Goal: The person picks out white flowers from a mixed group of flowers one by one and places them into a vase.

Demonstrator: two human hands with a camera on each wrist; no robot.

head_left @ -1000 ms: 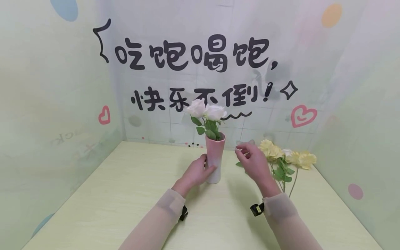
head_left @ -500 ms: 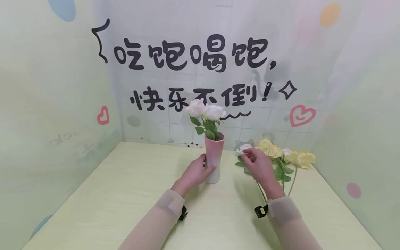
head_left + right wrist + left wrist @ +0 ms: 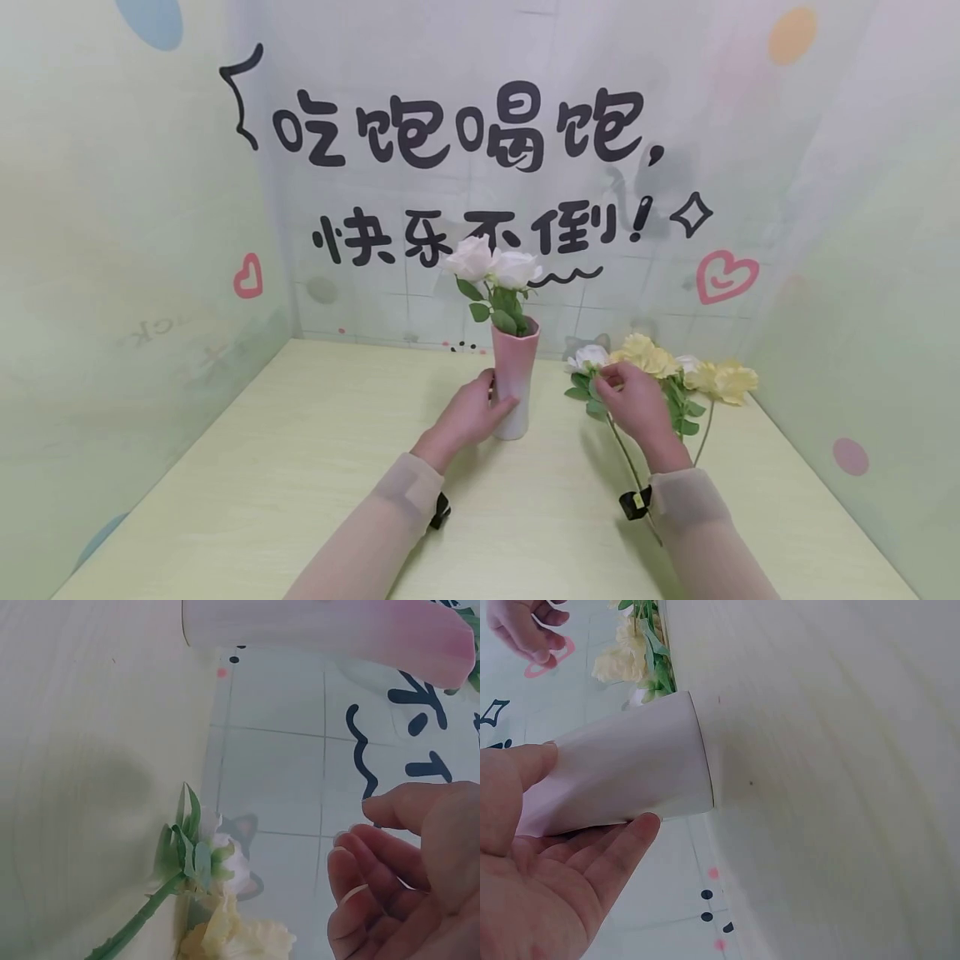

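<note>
My left hand (image 3: 468, 408) grips the lower part of a pink-and-white vase (image 3: 515, 358), which stands upright on the table. In the left wrist view, the thumb and fingers wrap the pale vase (image 3: 637, 765) from two sides. Two pale pink roses (image 3: 514, 270) with green leaves rise from its mouth. My right hand (image 3: 637, 404) is over the flowers at the right, close to a white rose (image 3: 587, 358) lying on the table. From the right wrist, the right hand (image 3: 405, 862) shows loosely bent fingers with nothing between them, apart from the rose (image 3: 232, 862).
Yellow flowers (image 3: 726, 383) lie at the right back of the table (image 3: 300, 483), with another white bloom (image 3: 687, 364) and green leaves among them. A printed backdrop (image 3: 480, 50) with black characters rises behind the table, and side panels (image 3: 862, 292) enclose it.
My right hand has drawn to the right, away from the vase, uncovering the white rose and its stem. My left hand and the vase have stayed in place.
</note>
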